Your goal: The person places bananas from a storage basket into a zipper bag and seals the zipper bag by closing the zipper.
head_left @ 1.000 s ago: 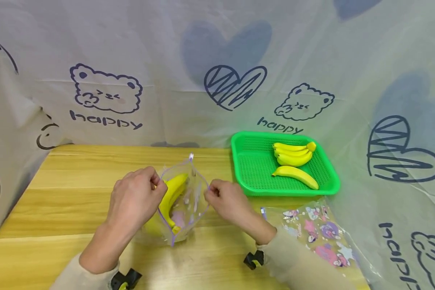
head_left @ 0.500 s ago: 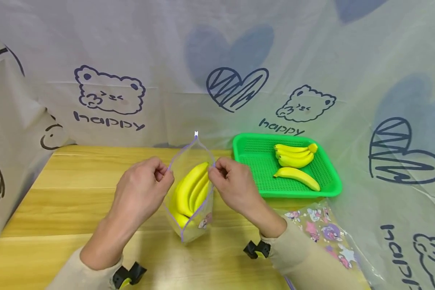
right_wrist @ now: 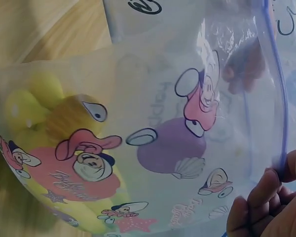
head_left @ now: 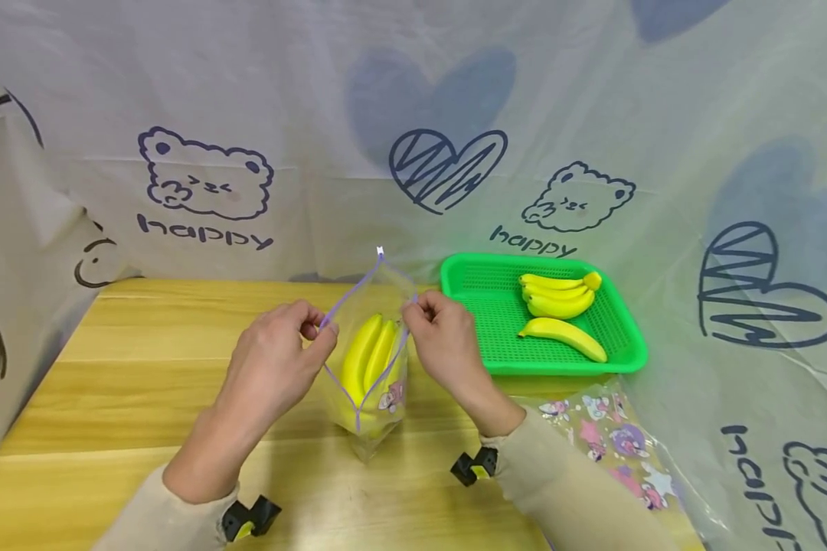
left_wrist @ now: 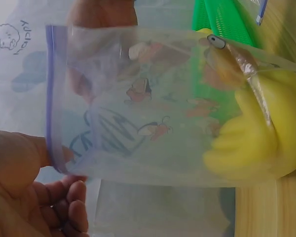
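A clear zip bag (right_wrist: 172,148) with purple edging and cartoon prints stands upright between my hands, its mouth spread apart. Inside it sit yellow bananas (head_left: 368,360), low in the bag. My left hand (head_left: 279,360) pinches the left side of the purple rim between thumb and finger; the left wrist view shows this thumb (left_wrist: 29,150) at the rim. On the opposite side, my right hand (head_left: 448,340) pinches the rim too, as the right wrist view shows with its curled fingers (right_wrist: 261,197). A white zip slider (head_left: 380,251) sits at the far corner of the mouth.
Right of the bag is a green basket (head_left: 465,306) holding a banana bunch (head_left: 558,295) and a single banana (head_left: 565,337). A second printed bag (head_left: 627,440) lies flat on the wooden table (head_left: 110,398), partly under my right sleeve. A printed cloth (head_left: 303,92) hangs behind.
Both hands have raised the bag's rim and shifted it slightly right. The bag now stands straighter, and the bananas have settled lower inside it.
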Tool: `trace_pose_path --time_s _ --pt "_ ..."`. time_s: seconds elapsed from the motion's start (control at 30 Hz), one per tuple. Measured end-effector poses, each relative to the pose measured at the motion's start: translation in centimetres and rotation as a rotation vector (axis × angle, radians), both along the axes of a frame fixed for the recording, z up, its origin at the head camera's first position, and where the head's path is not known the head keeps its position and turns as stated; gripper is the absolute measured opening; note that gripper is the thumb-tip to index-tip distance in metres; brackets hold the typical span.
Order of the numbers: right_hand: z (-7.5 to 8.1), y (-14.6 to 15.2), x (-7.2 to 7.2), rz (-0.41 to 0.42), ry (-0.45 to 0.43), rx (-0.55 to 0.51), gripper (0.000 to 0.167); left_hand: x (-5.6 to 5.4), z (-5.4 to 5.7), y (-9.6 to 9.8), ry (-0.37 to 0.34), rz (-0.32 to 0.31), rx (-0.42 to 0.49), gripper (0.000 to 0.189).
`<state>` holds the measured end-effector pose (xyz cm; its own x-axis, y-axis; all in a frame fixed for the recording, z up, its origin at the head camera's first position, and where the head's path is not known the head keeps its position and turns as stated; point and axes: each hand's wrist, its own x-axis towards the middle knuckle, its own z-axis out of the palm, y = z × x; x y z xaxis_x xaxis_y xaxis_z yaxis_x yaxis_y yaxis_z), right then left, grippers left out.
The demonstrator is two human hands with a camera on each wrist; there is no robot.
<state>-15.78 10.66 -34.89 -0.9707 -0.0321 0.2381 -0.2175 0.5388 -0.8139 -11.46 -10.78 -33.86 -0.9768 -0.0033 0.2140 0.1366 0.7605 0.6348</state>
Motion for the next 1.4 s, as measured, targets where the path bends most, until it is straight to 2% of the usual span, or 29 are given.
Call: trace_pose_path --time_s 0.23,0.33,0.57,0.87,1.07,1.27,1.4 --pt "-0.1 -0.1 -0.6 -0.047 -0.003 -0.052 0.023 0.7 0.0 0.3 -0.059 -0.002 0.004 0.054" --pt "-0.1 -0.2 -0.8 -0.057 -0.017 -0.100 0.022 1.1 0.0 0.5 -0.064 0.002 0.006 0.066" --pt "0.0 -0.3 -1.3 -0.095 -0.032 -0.219 0.023 1.8 0.1 0.9 -0.069 -0.007 -0.015 0.074" --pt "-0.1 -0.2 -1.6 -0.105 -0.036 -0.325 0.024 2.0 -0.4 1.3 -0.056 -0.049 -0.080 0.065" --pt "-0.3 0.1 -1.7 -0.101 -0.038 -0.331 0.024 1.9 -0.8 1.1 -0.040 -0.064 -0.094 0.033" --pt "-0.6 0.7 -1.8 -0.118 -0.007 -0.302 0.027 1.3 -1.0 0.8 0.076 -0.074 -0.113 0.013" --pt "-0.9 1.5 -1.9 -0.130 -0.025 -0.219 0.027 0.8 -0.8 0.2 0.188 -0.114 -0.198 0.008"
